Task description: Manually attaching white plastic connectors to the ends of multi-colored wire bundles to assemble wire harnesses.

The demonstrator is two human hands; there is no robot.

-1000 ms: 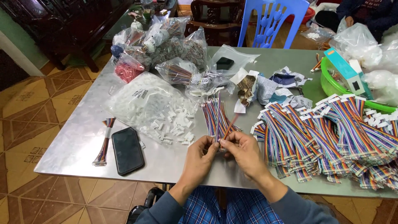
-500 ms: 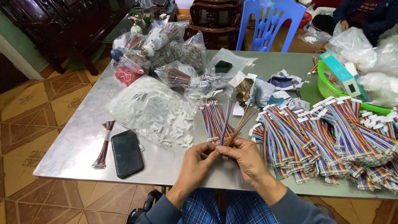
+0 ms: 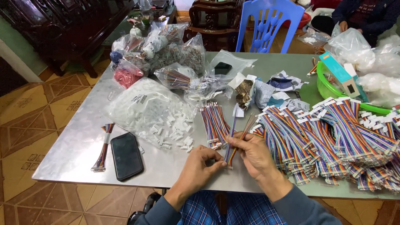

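Observation:
My left hand point(image 3: 201, 168) and my right hand point(image 3: 253, 157) meet at the table's near edge, both pinching the lower end of a thin strip of multicoloured wires point(image 3: 238, 135) that rises up and to the right. Just behind the hands lies a loose bundle of similar coloured wires point(image 3: 213, 123). To the right spreads a big heap of rainbow ribbon cables with white connectors point(image 3: 333, 137). A scatter of small white plastic connectors point(image 3: 173, 129) spills from a clear bag point(image 3: 141, 106) to the left.
A black phone point(image 3: 126, 155) and a small tied wire bundle point(image 3: 103, 148) lie at the left on the metal table point(image 3: 75, 146). Bags of parts point(image 3: 162, 48) crowd the back. A green basin point(image 3: 333, 85) holds a teal box. A blue chair point(image 3: 268, 23) stands behind; another person sits far right.
My hands have lifted a thin strip of wires off the bundle and tilted it more to the right. The view has drifted slightly; everything else on the table stays put.

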